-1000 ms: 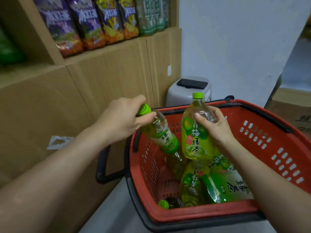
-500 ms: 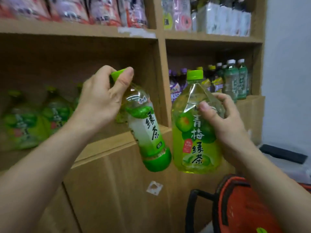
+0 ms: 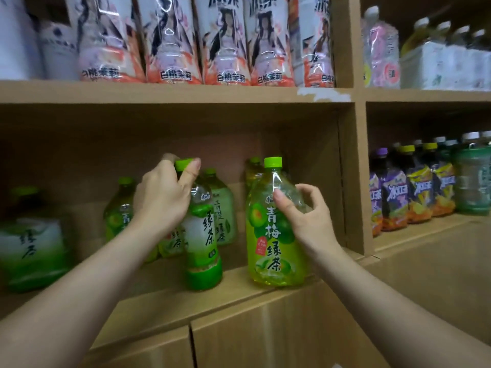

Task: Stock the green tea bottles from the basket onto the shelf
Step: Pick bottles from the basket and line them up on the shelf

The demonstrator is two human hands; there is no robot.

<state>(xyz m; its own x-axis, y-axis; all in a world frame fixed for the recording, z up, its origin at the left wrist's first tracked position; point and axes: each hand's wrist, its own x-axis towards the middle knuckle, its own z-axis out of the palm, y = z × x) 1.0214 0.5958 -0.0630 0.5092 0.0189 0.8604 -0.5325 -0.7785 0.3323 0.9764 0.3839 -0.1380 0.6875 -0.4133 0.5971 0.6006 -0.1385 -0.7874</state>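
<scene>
The brown cardboard-coloured shelf [image 3: 175, 92] is split into open compartments. The middle compartment holds green tea bottles. Several green-capped bottles with green labels [image 3: 224, 208] stand toward the back, and a larger, blurred green-and-white labelled bottle [image 3: 32, 243] stands far to the left. The compartment above is packed with a row of pink-and-white labelled bottles [image 3: 170, 41]. The compartment to the right holds dark bottles with purple and yellow labels [image 3: 414, 192], lined up along its board.

Two more bottles are at the front of the middle compartment. The left grip [image 3: 162, 197], a bare hand reaching in from below, is closed over the top of a slim clear plastic green tea bottle with a white-and-green label and a green base [image 3: 203, 235]. Its fingers curl over the green cap and the thumb presses the cap's right side. This bottle leans slightly, with its base low against the shelf board near the front edge.

Just to its right, apart from it, is a wider clear plastic bottle of yellow-green plum green tea with a light green cap [image 3: 273, 235]. It is upright, its base at the board's front edge. The right grip [image 3: 305, 216] holds it at the shoulder, with the thumb on the front face and the fingers curled round the right side.

Whether either bottle bears its full weight on the board, I cannot tell.
</scene>
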